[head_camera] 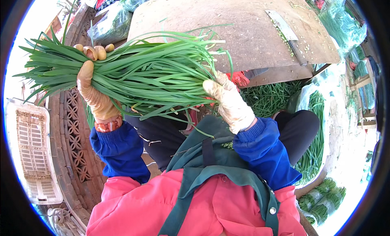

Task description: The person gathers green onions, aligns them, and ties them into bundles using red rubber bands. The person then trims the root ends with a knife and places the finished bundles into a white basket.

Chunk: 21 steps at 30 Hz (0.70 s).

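A thick bunch of garlic chives (152,68) stretches sideways in front of me, held up above my lap. My left hand (91,80), in a pale rubber glove, grips it near the leafy tips, fingers over the far side and thumb on the near side. Gloved as well, my right hand (230,100) clasps the bunch at the stem end, where cut pale ends stick out. Some leaves droop loose below the bunch. Beyond it stands a wooden table (195,10), and a cleaver (285,30) lies on its right part among small green trimmings.
Loose chives (271,96) cover the ground under the table. A lined container of chives (313,129) stands by my right knee, with tied bundles (326,196) behind it. Plastic bags of greens (341,26) sit far right. A plastic crate (33,150) and a pierced brick wall (74,129) are left.
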Available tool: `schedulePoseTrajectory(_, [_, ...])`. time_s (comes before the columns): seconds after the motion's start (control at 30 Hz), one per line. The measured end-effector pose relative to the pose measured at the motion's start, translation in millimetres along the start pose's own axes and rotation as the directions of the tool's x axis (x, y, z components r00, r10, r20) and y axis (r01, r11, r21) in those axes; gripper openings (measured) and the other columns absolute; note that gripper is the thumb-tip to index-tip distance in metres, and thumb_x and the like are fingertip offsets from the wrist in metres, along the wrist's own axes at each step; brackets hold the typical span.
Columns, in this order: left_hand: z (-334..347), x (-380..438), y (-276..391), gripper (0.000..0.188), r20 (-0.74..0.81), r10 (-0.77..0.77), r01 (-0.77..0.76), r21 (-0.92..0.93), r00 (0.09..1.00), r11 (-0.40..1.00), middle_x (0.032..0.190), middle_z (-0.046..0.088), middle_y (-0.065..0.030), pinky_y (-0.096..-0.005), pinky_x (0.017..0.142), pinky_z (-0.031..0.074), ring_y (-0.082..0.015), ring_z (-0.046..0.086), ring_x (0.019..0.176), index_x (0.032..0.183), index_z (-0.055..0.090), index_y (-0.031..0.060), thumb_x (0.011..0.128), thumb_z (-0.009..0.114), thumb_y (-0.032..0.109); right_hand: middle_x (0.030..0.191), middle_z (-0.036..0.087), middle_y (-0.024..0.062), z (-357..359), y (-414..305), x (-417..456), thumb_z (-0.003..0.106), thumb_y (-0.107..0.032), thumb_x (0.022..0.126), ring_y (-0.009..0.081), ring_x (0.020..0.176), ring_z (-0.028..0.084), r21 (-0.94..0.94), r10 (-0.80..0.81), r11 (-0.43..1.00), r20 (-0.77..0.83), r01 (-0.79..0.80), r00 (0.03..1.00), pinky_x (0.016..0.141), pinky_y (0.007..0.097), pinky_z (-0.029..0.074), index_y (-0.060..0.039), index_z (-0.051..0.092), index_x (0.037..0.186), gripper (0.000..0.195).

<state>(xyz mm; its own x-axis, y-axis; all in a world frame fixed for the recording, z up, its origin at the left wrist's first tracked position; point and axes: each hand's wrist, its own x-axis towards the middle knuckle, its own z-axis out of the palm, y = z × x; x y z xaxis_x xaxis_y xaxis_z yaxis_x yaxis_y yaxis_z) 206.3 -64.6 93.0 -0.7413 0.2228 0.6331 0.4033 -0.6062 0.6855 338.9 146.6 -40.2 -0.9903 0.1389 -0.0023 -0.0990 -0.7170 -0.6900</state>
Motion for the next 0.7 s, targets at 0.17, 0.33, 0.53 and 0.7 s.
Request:
schedulePoseTrajectory(0.17, [0.8,-0.5,-0.4,0.042,0.035,0.008,-0.008,0.005,0.999,1.0,0.098,0.051,-0.0019,-0.0465,0.109,0.043,-0.0191,0.054,0.095,0.123,0.052,0.0081,0.084,0.068,0.008,0.114,0.069,0.007,0.0,-10.6,2.3,0.067,-0.01,0.094,0.016,0.104,0.064,0.035,0.178,0.984,-0.167,-0.174,0.97,0.095,0.0309,0.05,0.0003,0.065,0.126,0.034])
schedulePoseTrajectory(0.33, [2.5,-1.1,-0.3,0.042,-0.023,0.007,-0.006,0.016,1.0,1.0,0.096,0.052,-0.0015,-0.0465,0.109,0.043,-0.0191,0.054,0.094,0.123,0.054,0.0078,0.084,0.069,0.009,0.116,0.067,0.011,2.1,-5.3,-6.4,0.061,-0.01,0.094,0.0209,0.106,0.064,0.165,0.086,0.985,-0.189,-0.054,0.978,0.094,0.0376,0.051,0.001,0.061,0.126,0.034])
schedulePoseTrajectory(0.53, [-10.9,-2.6,-0.7,0.043,-0.11,0.017,-0.018,-0.008,0.994,1.0,0.095,0.054,-0.0018,-0.0485,0.106,0.044,-0.0193,0.056,0.091,0.124,0.053,0.0077,0.084,0.069,0.01,0.078,0.06,0.0045,-35.1,8.5,-25.5,0.054,-0.023,0.1,0.0169,0.063,0.057,0.052,0.147,0.989,-0.44,-0.139,0.886,0.055,0.0337,0.049,-0.0075,0.057,0.103,0.016])
schedulePoseTrajectory(0.7, [-17.5,-3.8,-1.5,0.042,-0.103,0.018,-0.022,-0.041,0.995,0.999,0.096,0.054,-0.0016,-0.0484,0.105,0.043,-0.019,0.055,0.09,0.123,0.054,0.009,0.084,0.069,0.01,0.07,0.057,-0.0012,-69.1,7.9,-38.5,0.059,-0.015,0.1,0.0108,0.06,0.054,-0.019,0.026,0.999,-0.363,-0.035,0.932,0.054,0.0285,0.046,-0.0052,0.062,0.103,0.011])
